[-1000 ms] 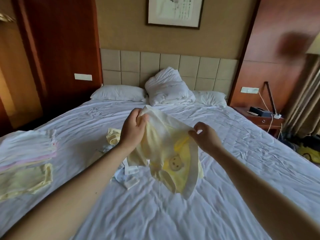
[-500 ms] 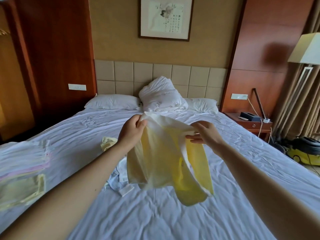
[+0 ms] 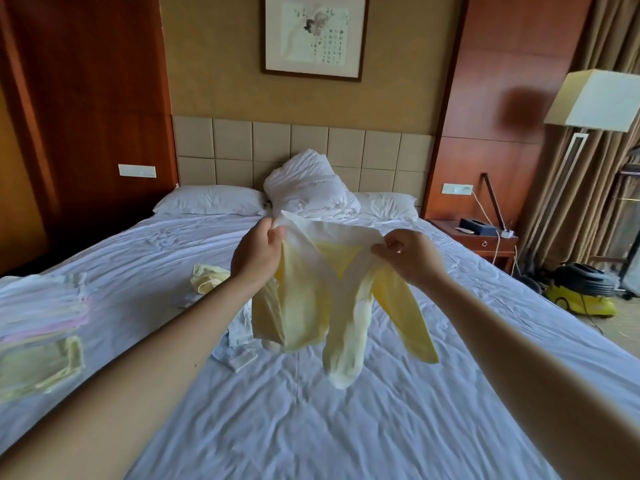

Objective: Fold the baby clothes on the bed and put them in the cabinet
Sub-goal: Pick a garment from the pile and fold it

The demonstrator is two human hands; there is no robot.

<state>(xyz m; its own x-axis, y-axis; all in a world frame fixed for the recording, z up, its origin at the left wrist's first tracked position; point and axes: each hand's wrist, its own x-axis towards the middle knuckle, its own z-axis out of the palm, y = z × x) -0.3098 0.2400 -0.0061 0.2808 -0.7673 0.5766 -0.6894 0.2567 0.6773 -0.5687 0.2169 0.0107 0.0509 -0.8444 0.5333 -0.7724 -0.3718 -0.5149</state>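
A pale yellow and white baby garment [image 3: 311, 306] hangs in the air above the white bed [image 3: 311, 410]. My left hand [image 3: 256, 254] pinches its top left edge and my right hand [image 3: 408, 258] pinches its top right edge, stretching the top between them. Its sleeves or legs dangle below. Behind my left arm lie another yellow piece [image 3: 207, 278] and a small white-blue piece [image 3: 239, 334] on the sheet. A stack of folded baby clothes [image 3: 41, 327] rests at the bed's left edge. No cabinet is recognisable in view.
Pillows [image 3: 207, 202] and a bunched duvet [image 3: 304, 188] sit at the headboard. A bedside table [image 3: 478, 237] with cables stands to the right, then a floor lamp [image 3: 595, 98] and a yellow vacuum cleaner [image 3: 581, 289] on the floor. Dark wooden panels flank the bed.
My hands have moved apart and spread the garment's top edge, turning it so its legs hang down. The bear print seen a second ago no longer shows. My view has tilted upward.
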